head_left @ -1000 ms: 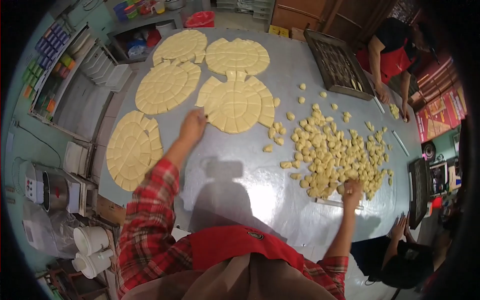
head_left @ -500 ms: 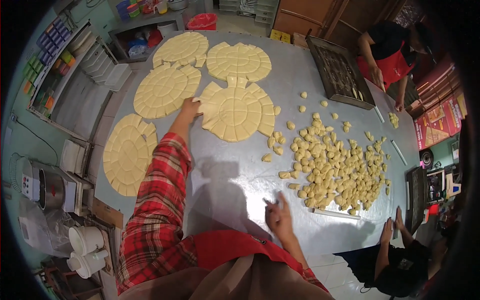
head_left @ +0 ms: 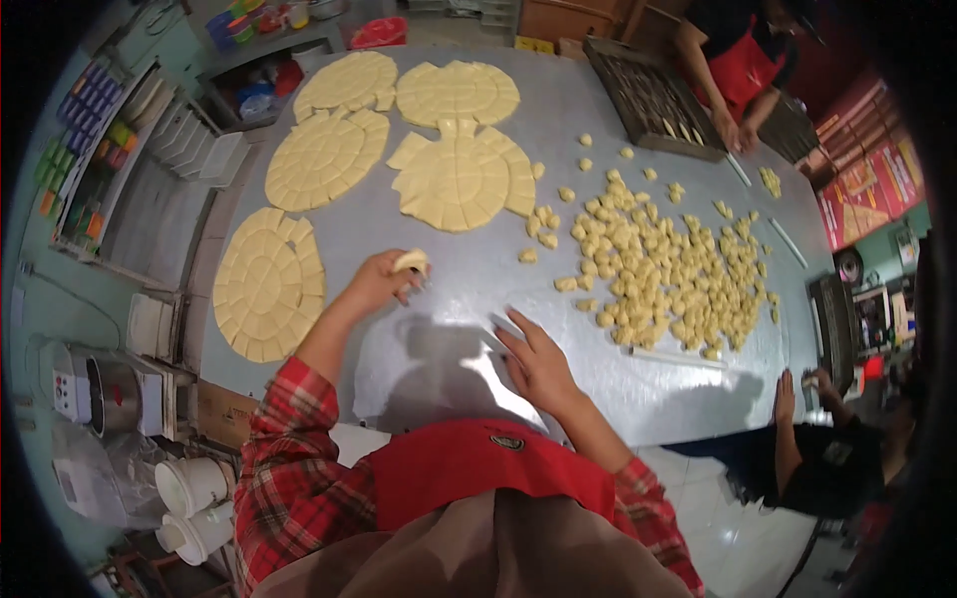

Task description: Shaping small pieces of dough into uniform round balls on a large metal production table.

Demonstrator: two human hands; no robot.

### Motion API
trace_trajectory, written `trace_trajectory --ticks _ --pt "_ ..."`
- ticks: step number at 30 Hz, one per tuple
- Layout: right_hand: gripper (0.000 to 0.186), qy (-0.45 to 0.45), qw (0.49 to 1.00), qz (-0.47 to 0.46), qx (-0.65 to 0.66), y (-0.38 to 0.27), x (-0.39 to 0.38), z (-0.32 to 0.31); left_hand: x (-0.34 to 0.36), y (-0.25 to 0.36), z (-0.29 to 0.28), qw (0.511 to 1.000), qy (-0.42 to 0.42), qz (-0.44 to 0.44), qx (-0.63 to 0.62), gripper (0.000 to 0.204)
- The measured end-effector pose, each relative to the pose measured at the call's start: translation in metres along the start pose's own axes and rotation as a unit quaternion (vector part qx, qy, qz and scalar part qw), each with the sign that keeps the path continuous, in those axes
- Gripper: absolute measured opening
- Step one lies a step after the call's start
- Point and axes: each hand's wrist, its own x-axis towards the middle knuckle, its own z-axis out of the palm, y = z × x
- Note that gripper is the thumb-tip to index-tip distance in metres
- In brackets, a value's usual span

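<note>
My left hand [head_left: 377, 283] is closed around a piece of dough [head_left: 410, 261], raised over the near side of the metal table [head_left: 568, 75]. To its right, my right hand [head_left: 540, 365] has its fingers apart and holds nothing that I can see. Beyond my hands lies a flat dough round [head_left: 466, 179], scored into pieces, with a gap in its left edge. More scored rounds lie about it, among them one [head_left: 269, 284] at the left and one [head_left: 327, 157] behind that. A broad heap of small dough balls [head_left: 648, 259] spreads over the right half.
A dark baking tray [head_left: 653, 100] stands at the far right, where a co-worker's hands [head_left: 738, 135] are at work. White rods [head_left: 678, 358] lie around the heap. Another person's hands [head_left: 786, 397] are at the near right edge. Shelves [head_left: 130, 169] line the left wall.
My left hand has come back from the middle dough round toward me, bringing a dough piece. My right hand has moved forward over the table, its fingers spread.
</note>
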Motion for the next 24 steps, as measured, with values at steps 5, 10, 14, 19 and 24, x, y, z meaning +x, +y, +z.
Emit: trace_trajectory --ticks 5,10,14,19,24 --pt "0.054 -0.064 0.989 -0.131 -0.038 -0.038 0.041 0.009 -0.058 0.017 0.066 0.94 -0.236 -0.034 0.245 0.016" --pt "0.032 -0.073 0.991 -0.081 -0.082 -0.048 0.005 0.014 -0.077 0.02 0.08 0.923 -0.32 -0.088 0.195 0.018" --pt "0.022 -0.151 0.988 0.02 -0.033 -0.035 -0.028 0.008 -0.084 0.002 0.1 0.93 -0.34 -0.069 0.124 0.025" --pt "0.03 -0.139 0.97 0.189 -0.07 0.014 -0.107 -0.031 -0.081 -0.045 0.095 0.924 -0.103 0.206 0.306 0.022" --pt "0.061 -0.135 0.972 0.126 -0.147 0.034 -0.152 0.011 -0.085 -0.089 0.146 0.81 -0.095 0.226 0.532 0.059"
